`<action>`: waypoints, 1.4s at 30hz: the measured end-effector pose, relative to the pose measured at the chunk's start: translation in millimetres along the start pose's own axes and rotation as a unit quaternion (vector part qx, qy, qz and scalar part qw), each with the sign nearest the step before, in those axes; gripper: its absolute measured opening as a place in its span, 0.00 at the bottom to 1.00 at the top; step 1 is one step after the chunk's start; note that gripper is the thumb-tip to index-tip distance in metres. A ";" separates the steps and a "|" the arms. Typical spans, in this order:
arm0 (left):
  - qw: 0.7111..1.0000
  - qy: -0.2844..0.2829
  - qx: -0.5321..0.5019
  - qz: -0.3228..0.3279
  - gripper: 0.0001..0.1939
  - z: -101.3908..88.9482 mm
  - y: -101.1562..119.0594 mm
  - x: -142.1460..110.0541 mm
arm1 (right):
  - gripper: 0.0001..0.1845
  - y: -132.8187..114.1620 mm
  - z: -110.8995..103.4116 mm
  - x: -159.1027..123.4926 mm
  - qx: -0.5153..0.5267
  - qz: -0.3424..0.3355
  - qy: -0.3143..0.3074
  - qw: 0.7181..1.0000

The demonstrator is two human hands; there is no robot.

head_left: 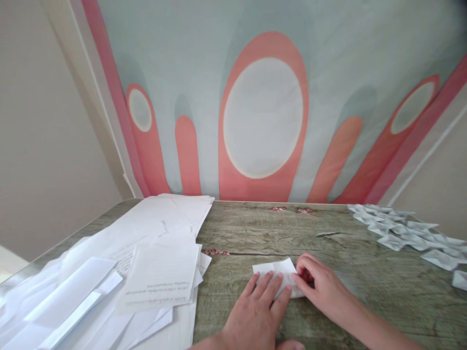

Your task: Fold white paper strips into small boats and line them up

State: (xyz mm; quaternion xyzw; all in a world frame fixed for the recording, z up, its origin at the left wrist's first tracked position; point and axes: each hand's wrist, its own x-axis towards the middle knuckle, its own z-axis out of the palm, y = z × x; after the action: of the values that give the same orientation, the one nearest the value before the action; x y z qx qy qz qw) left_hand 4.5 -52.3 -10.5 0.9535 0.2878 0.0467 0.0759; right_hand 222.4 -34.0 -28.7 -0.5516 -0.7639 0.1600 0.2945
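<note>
A small folded piece of white paper [280, 268] lies on the wood-patterned table in front of me. My left hand [257, 304] rests flat on its near left part, the fingers spread and pressing it down. At the paper's right edge, my right hand [317, 279] pinches the sheet between thumb and curled fingers. Part of the paper is hidden under the left fingers.
On the left side of the table [233, 321] spreads a loose pile of white paper [153, 262], some sheets printed. Several folded white paper pieces [401, 231] sit in rows at the far right. Behind the table hangs a grey-green and coral patterned backdrop [204, 58].
</note>
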 end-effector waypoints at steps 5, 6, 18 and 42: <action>1.000 0.008 0.012 0.002 0.38 0.2 -0.2 0.7 | 0.05 5.2 2.6 -1.5 0.013 0.029 0.019 0.999; 1.000 0.009 0.012 0.002 0.38 0.2 -0.1 0.7 | 0.07 6.0 2.2 -1.2 0.015 0.029 0.022 0.999; 1.000 0.010 0.002 -0.001 0.38 -1.0 1.3 0.0 | 0.15 -0.2 -4.1 11.5 0.006 -0.064 -0.045 0.997; 0.999 -0.011 -0.049 -0.001 0.37 -6.9 2.7 0.5 | 0.09 -0.3 -3.6 9.8 0.028 -0.053 -0.024 0.998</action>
State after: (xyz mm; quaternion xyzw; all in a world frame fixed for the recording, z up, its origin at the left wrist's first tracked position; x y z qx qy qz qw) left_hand 5.4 -53.4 -3.2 0.9488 0.2856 0.0500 0.1253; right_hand 222.3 -25.2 -23.0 -0.4979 -0.7941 0.1784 0.2994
